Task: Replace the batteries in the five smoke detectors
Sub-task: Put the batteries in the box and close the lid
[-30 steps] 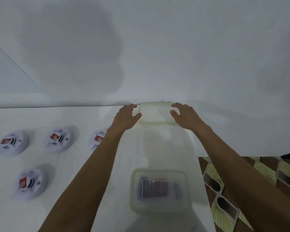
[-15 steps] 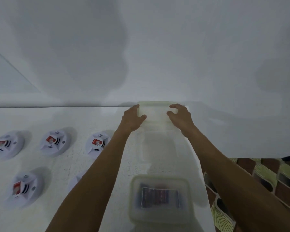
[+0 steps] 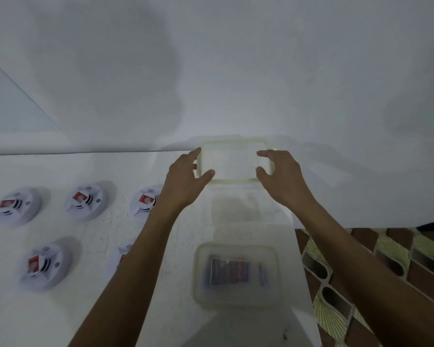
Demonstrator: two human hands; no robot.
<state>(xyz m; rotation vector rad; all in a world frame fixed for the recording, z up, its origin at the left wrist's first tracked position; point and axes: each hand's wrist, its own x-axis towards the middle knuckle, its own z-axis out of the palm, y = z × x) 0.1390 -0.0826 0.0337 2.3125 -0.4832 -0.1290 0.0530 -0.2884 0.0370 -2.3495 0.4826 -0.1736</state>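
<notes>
Both ends of a clear green-rimmed box (image 3: 236, 161) grasped, your left hand (image 3: 183, 179) and right hand (image 3: 283, 176) curled round them, beyond the battery box (image 3: 236, 298), five smoke detectors (image 3: 85, 201) on the counter (image 3: 98, 309) left of the battery box

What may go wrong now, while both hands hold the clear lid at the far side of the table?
The left hand and right hand pinch the clear lid only at its ends, so it might slip.
The left forearm crosses one smoke detector and may brush it when drawn back.
The battery container sits near the table right edge; a knock might send it to the tiled floor.
</notes>
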